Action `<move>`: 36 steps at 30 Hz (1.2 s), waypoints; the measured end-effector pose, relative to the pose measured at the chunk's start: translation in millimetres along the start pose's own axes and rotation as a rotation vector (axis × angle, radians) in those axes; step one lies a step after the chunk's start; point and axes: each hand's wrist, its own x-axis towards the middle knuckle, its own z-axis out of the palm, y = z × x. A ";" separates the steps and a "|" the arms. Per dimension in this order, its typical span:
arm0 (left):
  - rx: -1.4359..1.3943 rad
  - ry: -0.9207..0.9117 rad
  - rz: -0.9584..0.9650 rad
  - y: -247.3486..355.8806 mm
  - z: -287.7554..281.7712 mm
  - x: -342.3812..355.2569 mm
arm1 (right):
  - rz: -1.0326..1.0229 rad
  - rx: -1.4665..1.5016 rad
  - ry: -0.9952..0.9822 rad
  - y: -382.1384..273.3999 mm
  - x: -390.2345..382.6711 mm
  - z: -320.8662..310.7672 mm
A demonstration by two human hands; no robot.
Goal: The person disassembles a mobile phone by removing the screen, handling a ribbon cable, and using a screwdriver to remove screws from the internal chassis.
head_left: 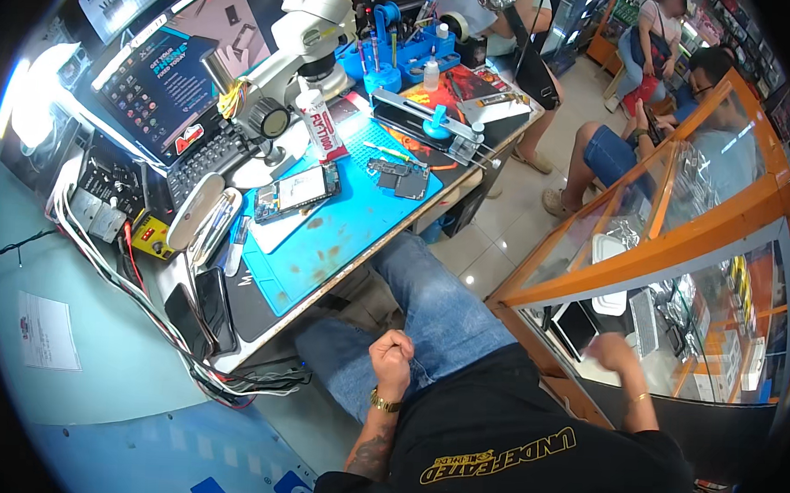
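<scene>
My left hand (392, 363) is closed in a fist above my jeans, a gold watch on its wrist; nothing shows between the fingers. Out to the right, beside the glass display case (652, 224), is my right hand (613, 353), blurred, with its fingers unclear. Both hands are away from the bench. On the blue work mat (311, 259) lies an opened phone (299, 192) with its insides showing. Dark circuit boards (400, 178) lie to its right, a thin white-tipped tool (387, 152) just behind them. A red and white tube (319, 127) stands behind the phone.
A white microscope (312, 23) stands over the bench before a laptop (159, 95). Left are an open case of tools (206, 225), dark phones (213, 309) and bundled cables (103, 260). A blue tool rack (417, 54) is at the back. People sit and stand beyond the bench.
</scene>
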 end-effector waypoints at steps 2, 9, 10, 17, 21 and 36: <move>-0.092 -0.049 -0.016 1.4 7.9 0.4 | -0.457 0.416 -0.104 -105.5 -10.1 -41.6; 0.111 -0.093 0.009 55.6 20.7 1.1 | -0.499 0.982 1.118 -240.6 135.8 -217.9; 0.212 -0.027 0.053 60.3 20.6 2.1 | -0.517 0.866 1.259 -230.7 171.7 -248.4; 0.246 0.362 0.205 62.6 -35.8 -24.9 | -0.603 0.068 0.462 -243.9 329.7 -334.1; 0.243 0.500 0.210 68.4 -38.6 -39.2 | -0.623 -0.044 0.400 -226.3 352.5 -336.3; 1.316 0.144 0.744 193.4 -3.7 96.5 | -0.501 0.205 0.554 -193.6 339.9 -314.4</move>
